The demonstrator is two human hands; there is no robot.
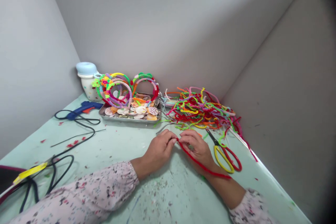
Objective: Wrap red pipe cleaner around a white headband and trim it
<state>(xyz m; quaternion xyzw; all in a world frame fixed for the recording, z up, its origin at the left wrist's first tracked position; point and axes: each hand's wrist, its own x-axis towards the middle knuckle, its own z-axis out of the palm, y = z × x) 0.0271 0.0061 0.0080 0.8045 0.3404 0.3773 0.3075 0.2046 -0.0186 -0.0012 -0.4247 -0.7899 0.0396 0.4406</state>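
A pale green desk [126, 145] carries a tangled pile of coloured fuzzy stems [199, 108], right of a metal tray [131, 120]. On the tray's near side, the left hand [159, 149] and right hand [200, 148] nearly meet at the fingertips. Scissors [216, 143] lie to the tray's near right, a blue glue gun [82, 110] just to its left. A red fuzzy stem [207, 170], also nearer than the tray, is pinched at its end by the left hand and trails over the right wrist; whether the right hand grips it cannot be told.
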